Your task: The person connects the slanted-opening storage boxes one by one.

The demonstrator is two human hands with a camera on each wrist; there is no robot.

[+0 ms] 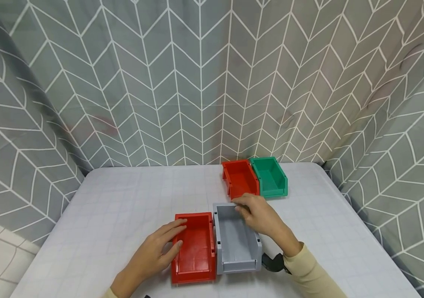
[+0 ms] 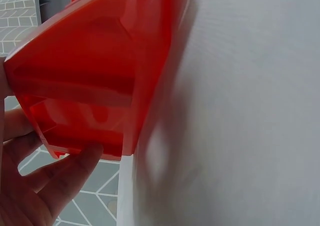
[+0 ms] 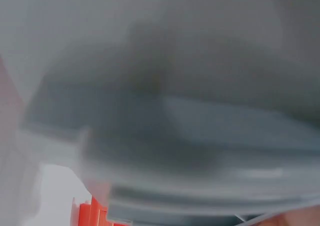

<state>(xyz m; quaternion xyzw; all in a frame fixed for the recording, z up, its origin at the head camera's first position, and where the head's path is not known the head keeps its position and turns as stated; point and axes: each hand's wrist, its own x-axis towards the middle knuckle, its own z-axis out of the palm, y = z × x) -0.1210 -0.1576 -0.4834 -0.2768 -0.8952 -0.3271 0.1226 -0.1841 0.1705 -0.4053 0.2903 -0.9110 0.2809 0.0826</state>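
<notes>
A red storage bin lies on the table in front of me, open side up. My left hand holds it by its left wall; in the left wrist view, some fingers touch the bin's outside. Right beside that bin, a grey storage bin stands with its side close against it. At the grey bin's far right rim, my right hand grips the edge, thumb over the inside. The right wrist view is filled by the blurred grey bin, and most of that hand is hidden there.
Farther back, a second red bin and a green bin stand side by side, close beyond my right fingertips. A white cloth covers the table. Patterned grey curtains hang behind it and at both sides.
</notes>
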